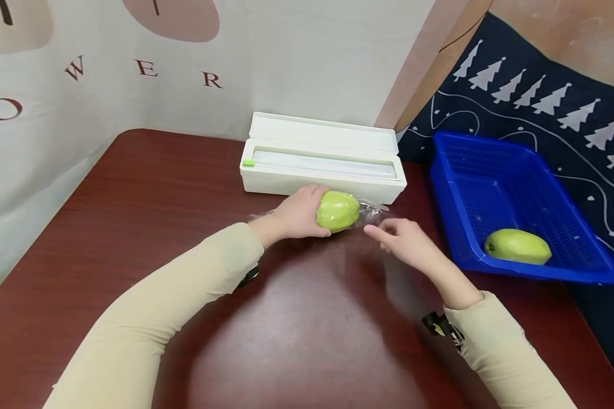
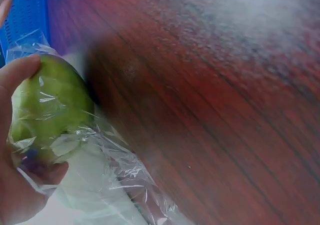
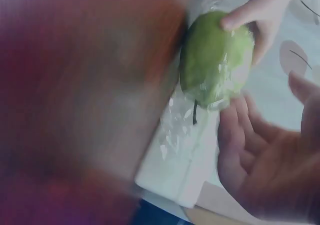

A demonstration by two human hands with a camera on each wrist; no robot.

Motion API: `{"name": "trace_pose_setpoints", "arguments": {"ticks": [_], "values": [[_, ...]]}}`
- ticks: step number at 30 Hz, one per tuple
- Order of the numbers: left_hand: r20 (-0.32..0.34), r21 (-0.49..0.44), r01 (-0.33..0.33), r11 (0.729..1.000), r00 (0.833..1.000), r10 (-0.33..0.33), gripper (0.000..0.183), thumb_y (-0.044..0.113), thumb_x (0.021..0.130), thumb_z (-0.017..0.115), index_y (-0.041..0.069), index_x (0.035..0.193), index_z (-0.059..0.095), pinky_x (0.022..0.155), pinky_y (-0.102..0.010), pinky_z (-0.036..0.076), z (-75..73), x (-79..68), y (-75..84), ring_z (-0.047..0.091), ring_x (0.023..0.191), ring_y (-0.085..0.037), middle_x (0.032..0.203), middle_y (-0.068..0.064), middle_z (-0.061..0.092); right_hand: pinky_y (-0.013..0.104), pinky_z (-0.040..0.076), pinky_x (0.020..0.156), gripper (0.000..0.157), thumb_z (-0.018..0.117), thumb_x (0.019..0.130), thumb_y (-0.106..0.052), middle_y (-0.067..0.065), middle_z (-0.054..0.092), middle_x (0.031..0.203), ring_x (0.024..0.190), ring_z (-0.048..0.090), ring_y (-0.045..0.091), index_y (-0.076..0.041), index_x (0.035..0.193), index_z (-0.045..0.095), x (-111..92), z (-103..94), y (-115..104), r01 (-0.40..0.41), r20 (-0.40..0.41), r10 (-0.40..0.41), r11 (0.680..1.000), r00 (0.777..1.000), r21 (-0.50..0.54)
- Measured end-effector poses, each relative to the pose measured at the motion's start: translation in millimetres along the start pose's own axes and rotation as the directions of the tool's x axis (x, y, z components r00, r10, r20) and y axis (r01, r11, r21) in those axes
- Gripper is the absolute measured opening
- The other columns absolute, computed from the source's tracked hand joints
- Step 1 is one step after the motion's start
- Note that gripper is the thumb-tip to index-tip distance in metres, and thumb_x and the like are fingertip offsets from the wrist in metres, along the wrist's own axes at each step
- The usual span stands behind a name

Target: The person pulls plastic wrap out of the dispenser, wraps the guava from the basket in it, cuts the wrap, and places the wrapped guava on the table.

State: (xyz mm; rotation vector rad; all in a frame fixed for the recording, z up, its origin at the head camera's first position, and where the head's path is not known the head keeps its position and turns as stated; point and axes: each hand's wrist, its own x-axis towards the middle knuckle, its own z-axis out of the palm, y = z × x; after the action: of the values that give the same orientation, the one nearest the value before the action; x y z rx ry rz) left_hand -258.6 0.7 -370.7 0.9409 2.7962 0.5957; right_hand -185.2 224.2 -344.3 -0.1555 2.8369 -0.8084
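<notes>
Wrapped in clear plastic film, an oval yellow-green fruit (image 1: 338, 211) is held by my left hand (image 1: 303, 212) just in front of the white box. The left thumb lies along its side in the left wrist view, with crinkled film (image 2: 127, 170) trailing from one end. A short dark stem (image 3: 195, 112) shows at the other end in the right wrist view. There, my right hand (image 3: 265, 155) has its thumb apart and fingers loosely bent, fingertips close to the fruit's lower end. In the head view this right hand is beside loose film (image 1: 370, 213) at the fruit's right end.
A white cling film box (image 1: 317, 183) with its lid raised stands at the back of the dark red table (image 1: 286, 341). To the right is a blue basket (image 1: 445, 199) with another yellow-green fruit (image 1: 518, 246) in it. Printed cloths hang behind.
</notes>
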Motion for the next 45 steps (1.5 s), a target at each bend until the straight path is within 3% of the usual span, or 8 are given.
{"name": "trace_pose_setpoints", "arguments": {"ticks": [5, 8, 12, 17, 21, 29, 35, 45], "values": [[0.005, -0.042, 0.036, 0.998, 0.999, -0.036, 0.087, 0.04, 0.07, 0.076, 0.001, 0.138, 0.037, 0.104, -0.038, 0.039, -1.9, -1.7, -2.6, 0.045, 0.123, -0.027, 0.132, -0.014, 0.048, 0.037, 0.054, 0.082, 0.061, 0.041, 0.098, -0.04, 0.027, 0.057, 0.122, 0.105, 0.06, 0.034, 0.009, 0.134, 0.041, 5, 14.0, -3, -0.129, 0.262, 0.038, 0.931, 0.964, 0.342], [0.035, -0.055, 0.008, 0.998, 0.999, -0.006, 0.088, 0.041, 0.069, 0.077, 0.002, 0.138, 0.038, 0.104, -0.036, 0.039, -0.3, -2.8, -0.1, 0.046, 0.122, -0.025, 0.132, -0.012, 0.049, 0.045, 0.044, 0.1, 0.069, 0.035, 0.1, -0.039, 0.03, 0.034, 0.143, 0.129, 0.042, 0.04, 0.009, 0.145, 0.016, 9, 22.6, -7, -0.199, 0.284, 0.069, 0.865, 0.956, 0.461], [0.074, -0.075, -0.027, 0.997, 0.997, 0.032, 0.088, 0.041, 0.069, 0.076, 0.003, 0.138, 0.038, 0.102, -0.034, 0.04, 0.7, -5.4, 3.4, 0.047, 0.12, -0.022, 0.132, -0.01, 0.049, 0.047, 0.037, 0.106, 0.067, 0.036, 0.1, -0.038, 0.029, 0.028, 0.145, 0.134, 0.033, 0.039, 0.01, 0.143, 0.018, 11, 29.0, -13, -0.23, 0.232, 0.126, 0.833, 0.965, 0.504], [0.086, -0.086, -0.041, 0.995, 0.995, 0.048, 0.087, 0.039, 0.069, 0.077, 0.004, 0.138, 0.038, 0.103, -0.034, 0.04, -0.9, -8.9, 4.3, 0.046, 0.121, -0.021, 0.134, -0.009, 0.049, 0.044, 0.042, 0.101, 0.061, 0.045, 0.097, -0.038, 0.028, 0.039, 0.133, 0.12, 0.045, 0.034, 0.01, 0.13, 0.026, 12, 32.8, -16, -0.228, 0.085, 0.213, 0.857, 0.973, 0.463], [0.102, -0.097, -0.065, 0.993, 0.992, 0.075, 0.087, 0.039, 0.069, 0.077, 0.004, 0.139, 0.038, 0.103, -0.034, 0.04, -1.1, -9.1, 5.0, 0.046, 0.122, -0.021, 0.135, -0.009, 0.049, 0.045, 0.041, 0.098, 0.069, 0.047, 0.094, -0.046, 0.031, 0.046, 0.126, 0.114, 0.048, 0.033, 0.01, 0.127, 0.023, 14, 35.2, -13, -0.209, -0.008, 0.222, 0.928, 0.975, 0.308], [0.135, -0.137, -0.066, 0.988, 0.987, 0.085, 0.089, 0.038, 0.068, 0.077, 0.006, 0.14, 0.036, 0.101, -0.033, 0.04, -1.2, -10.4, 3.9, 0.047, 0.12, -0.02, 0.135, -0.008, 0.048, 0.043, 0.04, 0.096, 0.065, 0.063, 0.087, -0.036, 0.027, 0.054, 0.12, 0.109, 0.051, 0.033, 0.003, 0.121, 0.024, 19, 41.8, -6, -0.034, -0.152, 0.075, 0.966, 0.986, 0.255], [0.156, -0.163, -0.091, 0.982, 0.981, 0.117, 0.088, 0.035, 0.069, 0.078, 0.005, 0.14, 0.036, 0.102, -0.033, 0.04, -2.1, -8.9, 3.6, 0.047, 0.12, -0.019, 0.134, -0.008, 0.049, 0.046, 0.039, 0.101, 0.082, 0.064, 0.087, -0.036, 0.022, 0.054, 0.13, 0.119, 0.051, 0.033, 0.006, 0.138, 0.015, 21, 35.3, 2, 0.081, -0.112, -0.063, 0.983, 0.992, 0.162], [0.197, -0.166, -0.115, 0.979, 0.969, 0.148, 0.096, 0.034, 0.072, 0.077, 0.001, 0.146, 0.024, 0.105, -0.033, 0.037, -1.9, -5.6, 4.8, 0.044, 0.126, -0.02, 0.142, -0.01, 0.043, 0.042, 0.044, 0.094, 0.08, 0.079, 0.072, -0.034, 0.015, 0.052, 0.125, 0.109, 0.053, 0.025, -0.001, 0.134, 0.04, 26, 34.4, 7, 0.303, 0.019, -0.303, 0.953, 0.953, 0.006]]}}
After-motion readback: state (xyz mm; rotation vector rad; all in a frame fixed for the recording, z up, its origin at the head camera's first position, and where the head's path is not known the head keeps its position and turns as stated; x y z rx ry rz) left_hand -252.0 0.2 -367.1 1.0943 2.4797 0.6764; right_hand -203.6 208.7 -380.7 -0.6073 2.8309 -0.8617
